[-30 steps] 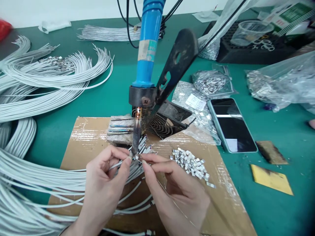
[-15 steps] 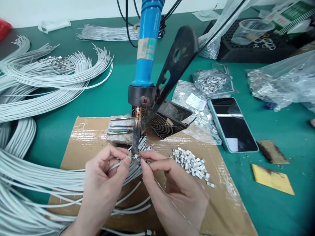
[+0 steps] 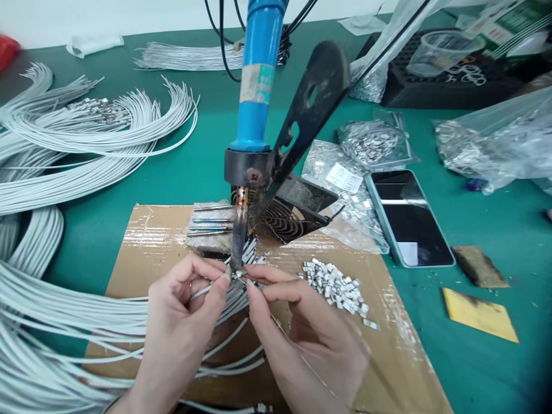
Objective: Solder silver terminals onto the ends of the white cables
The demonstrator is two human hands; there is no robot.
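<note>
A white wall [image 3: 129, 17] is standing behind a flat green tabletop [image 3: 215, 126]. Soft light is falling across both of them.

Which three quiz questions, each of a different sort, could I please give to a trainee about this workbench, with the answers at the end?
1. True or false: the left hand holds a white cable.
2. Choose one. The thin wire is held by: A) the left hand; B) the right hand; C) neither hand.
3. Fill the gap: the bracket that holds the soldering iron is ___ in colour.

Key: 1 true; 2 B; 3 black.
</note>
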